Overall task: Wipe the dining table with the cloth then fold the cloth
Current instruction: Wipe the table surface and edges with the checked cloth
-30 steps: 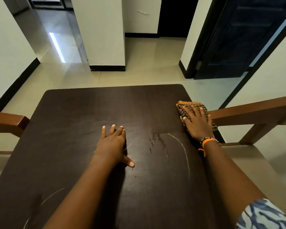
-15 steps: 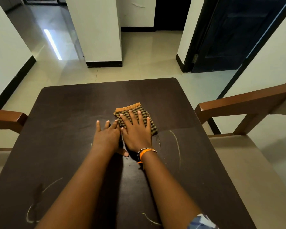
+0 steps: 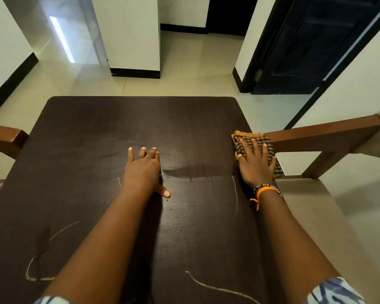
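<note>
Dark wood surface filled the view, streaked with damp. Left hand lay flat on it, fingers apart, holding nothing. At the right edge, right hand pressed splayed on the folded checked cloth, which looked soft, light and easiest pinched at a corner.

Both arms reach forward. The left hand lies flat, palm down, fingers together. The right hand presses flat, fingers spread.
</note>
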